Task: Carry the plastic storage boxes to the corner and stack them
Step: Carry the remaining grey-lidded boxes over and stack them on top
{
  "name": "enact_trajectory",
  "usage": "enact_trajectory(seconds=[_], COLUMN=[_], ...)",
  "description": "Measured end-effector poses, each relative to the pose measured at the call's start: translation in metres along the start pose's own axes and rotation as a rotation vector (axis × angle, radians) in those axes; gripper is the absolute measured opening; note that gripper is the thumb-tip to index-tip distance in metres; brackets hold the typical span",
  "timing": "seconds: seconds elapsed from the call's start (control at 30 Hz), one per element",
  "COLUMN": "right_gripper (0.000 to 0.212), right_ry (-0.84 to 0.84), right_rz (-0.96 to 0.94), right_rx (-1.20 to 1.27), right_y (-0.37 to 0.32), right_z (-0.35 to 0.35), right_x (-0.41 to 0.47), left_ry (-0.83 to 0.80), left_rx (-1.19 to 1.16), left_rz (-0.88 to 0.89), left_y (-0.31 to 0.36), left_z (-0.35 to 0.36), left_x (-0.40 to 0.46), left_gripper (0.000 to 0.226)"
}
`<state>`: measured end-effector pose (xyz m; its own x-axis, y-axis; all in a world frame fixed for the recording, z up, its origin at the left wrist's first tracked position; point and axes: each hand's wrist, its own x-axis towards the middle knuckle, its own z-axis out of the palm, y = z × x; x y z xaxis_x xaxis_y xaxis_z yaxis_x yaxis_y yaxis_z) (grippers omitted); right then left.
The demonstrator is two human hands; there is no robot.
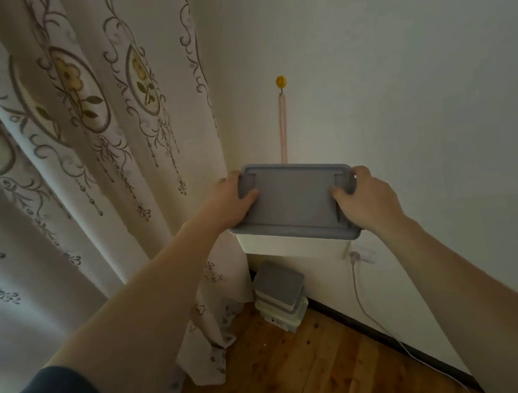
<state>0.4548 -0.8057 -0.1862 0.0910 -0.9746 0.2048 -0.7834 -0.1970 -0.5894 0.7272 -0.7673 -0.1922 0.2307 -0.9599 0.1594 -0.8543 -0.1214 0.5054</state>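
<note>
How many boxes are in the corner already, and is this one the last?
A stack of boxes already sits in the corner, at least three. The left hand and right hand hold a grey-lidded box in the air above it. It still needs setting on top. Whether more boxes wait elsewhere can't be seen.

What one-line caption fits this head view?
Both hands, left hand and right hand, grip a grey-lidded storage box above stacked boxes in the corner.

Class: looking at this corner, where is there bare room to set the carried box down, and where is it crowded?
Free: the grey lid topping the stacked boxes, and the wooden floor between curtain hem and wall cable. Crowded: the corner itself, where stack, curtain and skirting meet. Both hands grip the carried box.
</note>
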Motion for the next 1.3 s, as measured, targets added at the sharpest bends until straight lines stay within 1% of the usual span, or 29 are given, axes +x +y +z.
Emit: enact_trajectory(seconds=[0.33, 0.6, 0.9, 1.1, 1.3], right_gripper=[0.049, 0.052, 0.056, 0.060, 0.062], right_ry=[-0.061, -0.105, -0.099, -0.136, -0.144], right_rz=[0.039, 0.152, 0.305, 0.394, 0.401], right_rx=[0.003, -0.032, -0.062, -0.066, -0.086], right_y=[0.014, 0.011, -0.002, 0.017, 0.050], right_z=[0.044, 0.096, 0.166, 0.216, 0.267], right_x=[0.058, 0.116, 0.163, 0.172, 0.183], left_ry=[-0.075, -0.170, -0.250, -0.303, -0.311], left_rx=[-0.023, -0.100, -0.130, -0.163, -0.191], left_rz=[-0.011, 0.030, 0.079, 0.087, 0.067], left_y=[-0.020, -0.066, -0.127, -0.161, -0.193], left_z=[0.034, 0.064, 0.093, 0.132, 0.192], left_x=[0.062, 0.139, 0.222, 0.247, 0.264], left_gripper=[0.072, 0.070, 0.067, 0.065, 0.064])
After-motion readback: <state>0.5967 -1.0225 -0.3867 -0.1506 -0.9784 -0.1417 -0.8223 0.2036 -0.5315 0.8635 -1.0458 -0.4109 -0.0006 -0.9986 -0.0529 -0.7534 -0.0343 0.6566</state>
